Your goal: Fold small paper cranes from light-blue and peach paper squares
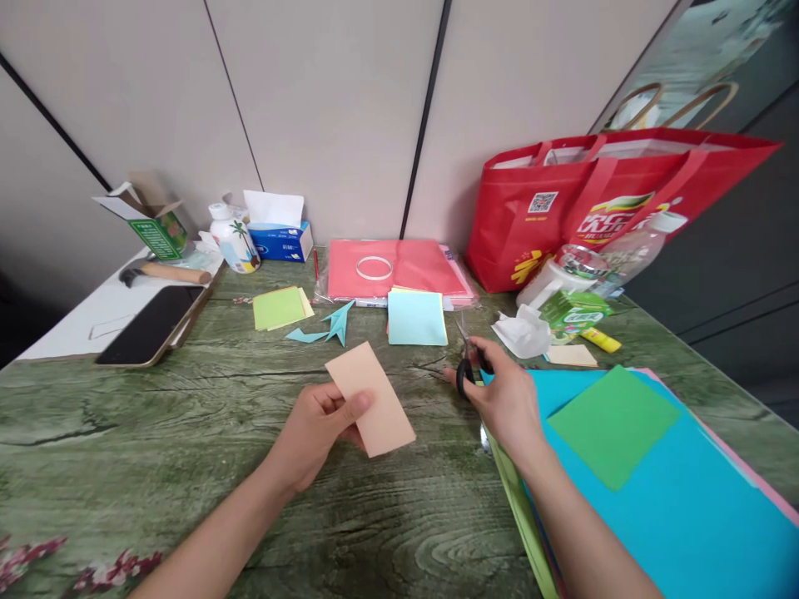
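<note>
My left hand (325, 431) pinches a peach-coloured paper rectangle (378, 408) between thumb and fingers, just over the table. In my right hand (503, 395) is a pair of scissors (464, 366) with black handles, blades pointing away from me. Beyond the paper lie a folded teal paper shape (337, 323) and a stack of light blue square sheets (417, 318). A green paper square (615, 424) rests on large blue sheets (674, 524) beside my right forearm.
A pack of red paper (399, 259) lies at the back, bearing a white ring (374, 267). At left are a phone (153, 324), hammer (175, 272), bottle (233, 240) and tissue pack (280, 239). A red bag (499, 216) and crumpled tissue (524, 333) occupy the right.
</note>
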{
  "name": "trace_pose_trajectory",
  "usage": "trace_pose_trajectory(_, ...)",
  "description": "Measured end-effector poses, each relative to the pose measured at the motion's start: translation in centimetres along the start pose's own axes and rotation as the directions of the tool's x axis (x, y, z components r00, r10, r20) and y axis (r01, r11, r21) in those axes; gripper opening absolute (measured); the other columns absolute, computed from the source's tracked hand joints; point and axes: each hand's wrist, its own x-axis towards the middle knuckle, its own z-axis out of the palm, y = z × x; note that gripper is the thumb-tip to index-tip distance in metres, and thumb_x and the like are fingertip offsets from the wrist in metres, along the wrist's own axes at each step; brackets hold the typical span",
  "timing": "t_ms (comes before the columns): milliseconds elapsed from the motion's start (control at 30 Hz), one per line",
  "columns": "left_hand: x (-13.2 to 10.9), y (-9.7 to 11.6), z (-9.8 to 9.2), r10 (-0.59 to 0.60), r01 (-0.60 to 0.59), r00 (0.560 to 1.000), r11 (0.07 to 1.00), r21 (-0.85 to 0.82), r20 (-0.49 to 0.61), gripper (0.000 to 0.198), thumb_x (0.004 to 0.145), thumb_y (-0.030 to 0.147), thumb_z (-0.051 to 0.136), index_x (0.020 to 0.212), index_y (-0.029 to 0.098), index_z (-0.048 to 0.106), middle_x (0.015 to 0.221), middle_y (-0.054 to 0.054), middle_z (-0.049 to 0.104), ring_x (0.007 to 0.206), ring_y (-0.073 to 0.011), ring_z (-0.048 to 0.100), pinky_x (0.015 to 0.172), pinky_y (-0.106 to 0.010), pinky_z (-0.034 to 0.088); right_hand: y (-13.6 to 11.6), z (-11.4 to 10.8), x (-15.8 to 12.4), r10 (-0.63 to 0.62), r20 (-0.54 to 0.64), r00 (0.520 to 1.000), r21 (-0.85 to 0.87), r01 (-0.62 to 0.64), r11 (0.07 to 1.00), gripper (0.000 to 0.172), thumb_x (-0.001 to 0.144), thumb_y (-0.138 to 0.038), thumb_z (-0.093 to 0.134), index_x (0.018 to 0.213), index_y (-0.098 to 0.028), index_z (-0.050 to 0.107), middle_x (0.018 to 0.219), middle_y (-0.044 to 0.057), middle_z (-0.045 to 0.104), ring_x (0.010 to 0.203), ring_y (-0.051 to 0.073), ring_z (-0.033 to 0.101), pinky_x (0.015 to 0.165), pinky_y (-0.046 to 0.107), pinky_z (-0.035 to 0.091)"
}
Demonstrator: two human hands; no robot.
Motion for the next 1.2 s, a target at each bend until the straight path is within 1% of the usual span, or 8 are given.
trace_pose_trajectory(233,0.3,-0.3,-0.3,0.048,-0.048,0.999,0.999,0.021,-0.013,0.022,0.068,0.033,0.071,0.076,0.012,0.069,0.071,-0.006,0.07,0.061,-0.015,0.06,0.053,-0.024,0.048,2.2,-0.2,1.4,0.121,-0.003,0.993,-0.555,-0.103,0.826,0.035,0.081,-0.031,0.052,0.115,-0.019,0.053,0.091,0.01,0.067,0.075,0.026,0.063,0.057,0.03,0.038)
trace_pose_trajectory(500,0.7,-0.6,-0.4,0.088,-0.084,0.993,0.995,0.052,-0.081,0.023,0.06,0.03,0.076,0.073,0.011,0.069,0.065,-0.006,0.07,0.054,-0.0136,0.058,0.049,-0.023,0.045,2.5,0.7,1.2,0.127,0.038,0.991,-0.644,-0.073,0.761,0.025,0.083,-0.02,0.05,0.104,-0.014,0.061,0.1,0.019,0.06,0.101,0.034,0.048,0.072,0.039,0.039)
trace_pose_trajectory(600,0.8,-0.8,-0.2,0.084,-0.078,0.994,0.994,0.072,-0.074,0.026,0.059,0.031,0.076,0.075,0.011,0.069,0.067,-0.006,0.07,0.053,-0.0135,0.057,0.046,-0.022,0.044,1.9,0.6,1.1,-0.003,-0.048,0.999,-0.405,-0.017,0.914,0.023,0.085,-0.021,0.046,0.099,-0.014,0.063,0.105,0.018,0.058,0.102,0.031,0.047,0.081,0.042,0.038)
trace_pose_trajectory(667,0.7,-1.0,0.0,0.082,-0.076,0.995,0.992,0.102,-0.055,0.026,0.061,0.031,0.075,0.076,0.011,0.068,0.066,-0.005,0.07,0.052,-0.0135,0.057,0.045,-0.023,0.044,1.0,0.7,0.7,-0.089,-0.005,0.996,-0.014,0.088,0.996,0.023,0.087,-0.027,0.044,0.093,-0.014,0.062,0.097,0.013,0.062,0.093,0.025,0.054,0.081,0.038,0.041)
trace_pose_trajectory(733,0.6,-1.4,0.3,0.082,-0.079,0.996,0.987,0.141,-0.019,0.027,0.064,0.031,0.072,0.08,0.011,0.067,0.066,-0.004,0.069,0.052,-0.0136,0.057,0.045,-0.023,0.046,-0.3,1.1,-0.1,-0.108,0.235,0.966,0.416,0.0,0.909,0.027,0.087,-0.038,0.045,0.083,-0.015,0.059,0.083,0.009,0.064,0.075,0.019,0.058,0.07,0.033,0.046)
trace_pose_trajectory(800,0.6,-1.7,0.6,0.08,-0.083,0.997,0.982,0.172,0.022,0.03,0.067,0.03,0.07,0.089,0.01,0.064,0.072,-0.005,0.069,0.054,-0.0143,0.058,0.044,-0.023,0.047,-1.6,1.8,-1.1,-0.135,0.455,0.88,0.636,-0.216,0.741,0.029,0.081,-0.044,0.053,0.08,-0.016,0.056,0.078,0.005,0.063,0.069,0.017,0.059,0.064,0.031,0.049)
trace_pose_trajectory(933,0.8,-2.4,0.7,0.096,-0.101,0.995,0.973,0.208,0.033,0.043,0.073,0.031,0.065,0.11,0.012,0.052,0.084,-0.007,0.068,0.064,-0.0174,0.062,0.046,-0.023,0.049,-3.2,2.8,-2.8,-0.164,0.559,0.813,0.696,-0.353,0.625,0.029,0.073,-0.044,0.063,0.078,-0.016,0.055,0.069,-0.001,0.056,0.063,0.011,0.054,0.058,0.024,0.048)
trace_pose_trajectory(1200,1.1,-2.6,0.0,0.156,-0.146,0.988,0.943,0.297,-0.01,0.062,0.078,0.041,0.057,0.13,0.014,0.035,0.12,-0.015,0.055,0.074,-0.0196,0.064,0.059,-0.032,0.054,-3.2,3.3,-3.2,-0.119,0.484,0.867,0.781,-0.367,0.505,0.029,0.072,-0.038,0.065,0.088,-0.02,0.048,0.076,-0.001,0.059,0.068,0.013,0.059,0.054,0.024,0.052)
